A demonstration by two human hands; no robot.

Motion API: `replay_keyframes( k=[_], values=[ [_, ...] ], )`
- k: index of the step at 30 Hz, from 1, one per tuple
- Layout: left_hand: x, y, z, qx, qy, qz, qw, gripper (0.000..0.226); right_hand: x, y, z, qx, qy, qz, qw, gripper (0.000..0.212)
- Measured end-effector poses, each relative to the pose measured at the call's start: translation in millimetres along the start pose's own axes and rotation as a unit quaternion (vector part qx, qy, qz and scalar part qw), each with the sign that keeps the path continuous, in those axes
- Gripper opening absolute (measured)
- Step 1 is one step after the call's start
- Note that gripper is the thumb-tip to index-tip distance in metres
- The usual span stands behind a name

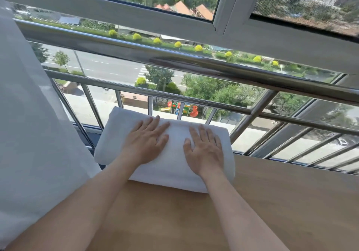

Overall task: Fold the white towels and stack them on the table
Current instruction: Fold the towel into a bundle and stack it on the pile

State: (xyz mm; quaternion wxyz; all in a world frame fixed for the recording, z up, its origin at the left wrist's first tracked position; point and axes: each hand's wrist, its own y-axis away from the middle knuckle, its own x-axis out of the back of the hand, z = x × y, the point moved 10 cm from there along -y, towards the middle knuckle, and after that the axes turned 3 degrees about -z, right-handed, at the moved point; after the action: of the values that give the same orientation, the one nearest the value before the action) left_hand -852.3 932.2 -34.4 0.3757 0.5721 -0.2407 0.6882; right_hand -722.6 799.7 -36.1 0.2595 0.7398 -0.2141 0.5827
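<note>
Both hands are down flat on the towel. The left hand (146, 140) lies palm down on the towel's left half, fingers straight and slightly fanned, pointing away from the person. The right hand (204, 149) mirrors it on the right half, fingers spread, thumb out toward the middle. Neither is pinching or gripping anything; they just press on the cloth, with a strip of towel showing between them.

The white towel (174, 170) is folded into a thick, rounded rectangle, and it sits on the wooden bench (291, 192) at the far left corner. Bare forearms run back from it across the wood toward the camera.

To the towel's left hangs a sheer white curtain (29, 114), close by its left end. Right behind the towel stands a shiny metal railing (174, 60) with upright bars. Above and beyond that is a white window frame (233, 23), looking out over a street and trees far below.
</note>
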Motion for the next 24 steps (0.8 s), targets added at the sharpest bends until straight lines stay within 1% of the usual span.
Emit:
replay_keyframes(
  k=[3,8,11,13,15,17,21,24],
  values=[
    [-0.4,0.0,-0.1,0.002,-0.004,-0.009,1.0,0.059,0.8,5.3,27.4,-0.027,-0.008,0.001,1.0,0.062],
    [-2.5,2.5,2.3,0.007,-0.017,-0.023,1.0,0.057,1.0,24.5,76.1,-0.097,-0.068,-0.022,0.993,0.057],
    [-5.2,5.7,9.0,0.046,-0.037,-0.02,0.998,0.058,5.0,41.2,95.6,-0.119,-0.063,-0.038,0.99,0.056],
    [-12.0,10.4,22.4,0.08,-0.043,-0.022,0.996,0.063,10.4,54.2,103.7,-0.117,-0.074,-0.028,0.99,0.053],
    [-15.4,10.1,44.9,0.087,-0.031,-0.021,0.996,0.069,15.6,70.7,113.5,-0.123,-0.108,-0.011,0.986,0.05],
    [-16.9,5.3,81.8,0.053,-0.029,-0.02,0.998,0.068,16.4,88.7,125.5,-0.13,-0.148,-0.013,0.98,0.05],
    [-41.8,8.7,192.9,-0.09,-0.063,-0.046,0.993,0.065,22.4,122.2,159.7,-0.138,-0.195,-0.014,0.971,0.049],
    [-65.4,28.1,262.3,-0.171,-0.014,-0.082,0.982,0.062,29.8,147.0,189.7,-0.138,-0.213,-0.014,0.967,0.048]
  ],
)
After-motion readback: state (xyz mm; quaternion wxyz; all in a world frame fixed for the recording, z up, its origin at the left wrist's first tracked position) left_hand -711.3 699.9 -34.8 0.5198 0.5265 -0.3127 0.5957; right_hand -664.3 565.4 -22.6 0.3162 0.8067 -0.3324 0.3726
